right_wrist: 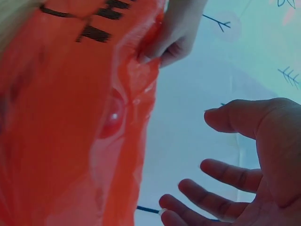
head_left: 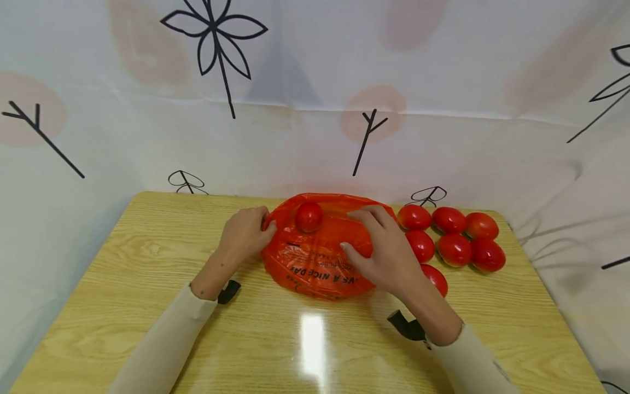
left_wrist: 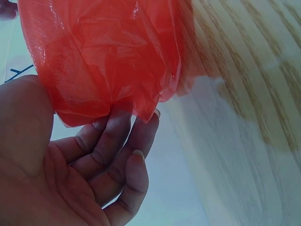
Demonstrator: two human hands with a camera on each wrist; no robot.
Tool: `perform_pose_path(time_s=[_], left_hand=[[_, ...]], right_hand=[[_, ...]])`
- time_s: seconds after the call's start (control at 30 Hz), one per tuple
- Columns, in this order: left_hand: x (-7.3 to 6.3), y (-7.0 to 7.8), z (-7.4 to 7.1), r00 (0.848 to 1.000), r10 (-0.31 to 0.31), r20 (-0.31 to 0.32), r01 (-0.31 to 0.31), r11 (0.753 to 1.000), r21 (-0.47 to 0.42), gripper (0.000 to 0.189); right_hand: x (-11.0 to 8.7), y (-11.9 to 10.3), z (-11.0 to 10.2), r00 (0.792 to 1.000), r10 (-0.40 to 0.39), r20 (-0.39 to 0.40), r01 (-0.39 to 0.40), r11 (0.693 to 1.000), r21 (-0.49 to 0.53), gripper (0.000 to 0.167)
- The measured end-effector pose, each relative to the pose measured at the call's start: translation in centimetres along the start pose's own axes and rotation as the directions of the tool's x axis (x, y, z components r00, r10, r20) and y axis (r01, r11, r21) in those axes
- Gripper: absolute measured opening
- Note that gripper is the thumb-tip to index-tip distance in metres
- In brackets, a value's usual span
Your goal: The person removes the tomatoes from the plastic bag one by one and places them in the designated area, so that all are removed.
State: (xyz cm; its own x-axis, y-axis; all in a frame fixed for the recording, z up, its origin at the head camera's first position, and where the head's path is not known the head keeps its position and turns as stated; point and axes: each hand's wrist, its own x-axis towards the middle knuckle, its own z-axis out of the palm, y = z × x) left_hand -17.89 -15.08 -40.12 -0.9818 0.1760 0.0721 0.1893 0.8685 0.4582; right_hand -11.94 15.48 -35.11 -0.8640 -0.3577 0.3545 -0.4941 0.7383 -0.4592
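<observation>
A red plastic bag (head_left: 320, 268) with dark printing lies spread on the table with its mouth held wide. One shiny red tomato (head_left: 309, 217) shows at the bag's mouth, and in the right wrist view this tomato (right_wrist: 113, 117) appears inside the rim. My left hand (head_left: 244, 232) pinches the bag's left edge between thumb and fingers; the left wrist view shows the bag (left_wrist: 108, 61) coming down to the left fingers (left_wrist: 136, 176). Over the bag's right side, my right hand (head_left: 386, 249) is spread with thumb and fingers apart, holding nothing.
Several more red tomatoes (head_left: 454, 250) sit grouped right of the bag, partly behind my right hand. Everything rests on a wood-grain table (head_left: 147, 262). A pale patterned cloth (head_left: 305, 142) hangs behind its far edge. Dark bands show at both wrists.
</observation>
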Motion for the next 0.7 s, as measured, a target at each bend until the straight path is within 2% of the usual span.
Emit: perform_pose_path(time_s=[0.4,0.7], left_hand=[[0.0,0.1,-0.1,1.0,-0.002,0.0,0.002,1.0,-0.003,0.017],[0.0,0.1,0.0,1.0,0.001,-0.007,-0.001,1.0,0.001,0.017]], right_hand=[[2.3,-0.7,0.5,0.997,0.042,0.067,-0.044,0.999,0.025,0.05],[4.1,-0.9,1.9,0.988,0.066,0.142,-0.076,0.995,0.065,0.051]])
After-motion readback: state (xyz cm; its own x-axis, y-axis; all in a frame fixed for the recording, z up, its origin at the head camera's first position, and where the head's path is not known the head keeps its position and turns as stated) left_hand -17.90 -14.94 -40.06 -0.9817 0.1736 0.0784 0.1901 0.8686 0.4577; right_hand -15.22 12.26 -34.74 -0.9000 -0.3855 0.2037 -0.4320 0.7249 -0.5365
